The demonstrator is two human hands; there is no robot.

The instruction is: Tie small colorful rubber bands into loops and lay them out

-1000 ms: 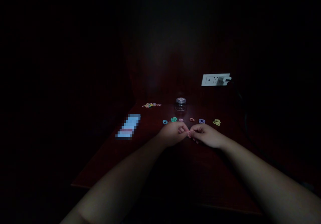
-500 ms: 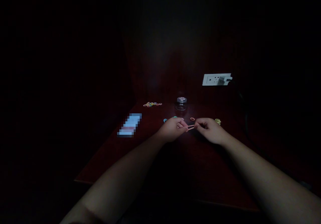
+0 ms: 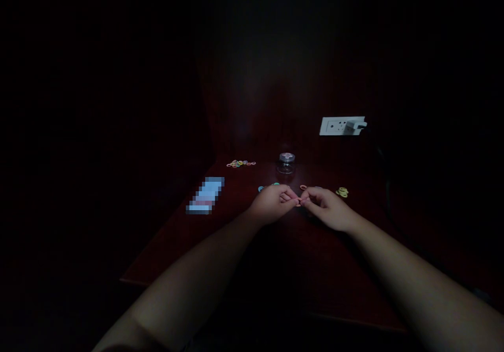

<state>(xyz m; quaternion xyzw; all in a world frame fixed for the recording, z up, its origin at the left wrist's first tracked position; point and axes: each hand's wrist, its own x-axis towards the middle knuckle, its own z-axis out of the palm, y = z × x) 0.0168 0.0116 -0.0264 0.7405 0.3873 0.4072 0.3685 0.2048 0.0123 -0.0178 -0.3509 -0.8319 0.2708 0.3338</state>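
Observation:
Between the fingertips of both hands is a small orange hair tie (image 3: 298, 202), mostly covered by the fingers. My left hand (image 3: 273, 203) pinches it from the left, and my right hand (image 3: 325, 207) pinches it from the right. The two hands nearly touch. Just beyond them on the dark red table lie another orange hair tie (image 3: 303, 187), a blue hair tie (image 3: 260, 189) and a green one (image 3: 276, 184), the last two partly hidden behind my left hand. Several yellow hair ties (image 3: 342, 192) lie in a group right of my right hand.
A clear round jar (image 3: 285, 167) with a lid stands behind the hands. Several mixed-colour hair ties (image 3: 240, 164) lie at the back left. A pixelated bright phone-like rectangle (image 3: 205, 195) rests on the left. A wall socket (image 3: 342, 126) holds a white plug, with a dark cable (image 3: 388, 189) running down.
The hair tie was stretched between the hands and is now slack and small. My right hand has come closer to the left, uncovering more of the yellow group. The view has shifted slightly.

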